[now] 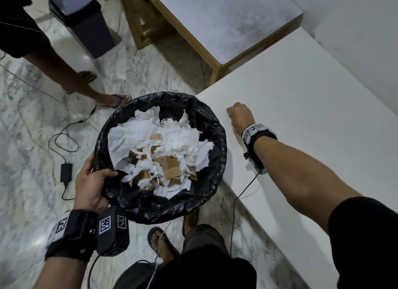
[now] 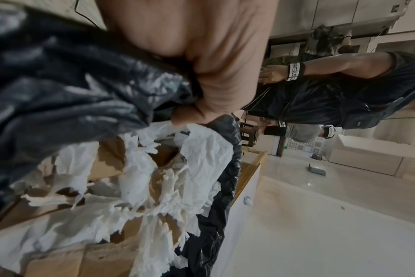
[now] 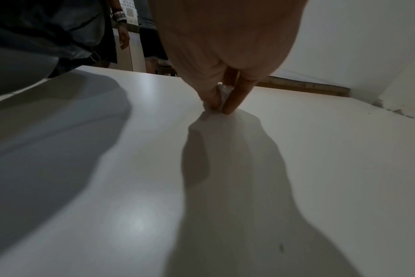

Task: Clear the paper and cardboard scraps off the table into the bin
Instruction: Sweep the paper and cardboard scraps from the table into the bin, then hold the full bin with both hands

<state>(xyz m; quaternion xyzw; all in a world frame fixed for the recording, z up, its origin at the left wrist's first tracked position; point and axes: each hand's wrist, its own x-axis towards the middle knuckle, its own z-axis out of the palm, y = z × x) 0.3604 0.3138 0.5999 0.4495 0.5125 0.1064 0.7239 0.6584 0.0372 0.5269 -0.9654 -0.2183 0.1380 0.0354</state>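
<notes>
head view looks down, wrist views close, sharing table [image 1: 301, 116]

A second, dark swing-lid bin [image 1: 83, 19] stands on the marble floor [image 1: 28, 137] at far left, beside a wooden-framed table [image 1: 215, 25]. A bystander's sandalled feet [image 1: 120, 100] are nearby. A black power adapter [image 1: 66, 172] (cable trailing) lies at left.

We see the black-lined bin [image 1: 217, 125], round, against the white table [image 1: 301, 120] edge, heaped with torn white paper [image 1: 137, 133] and brown cardboard scraps [image 1: 171, 169].
</notes>
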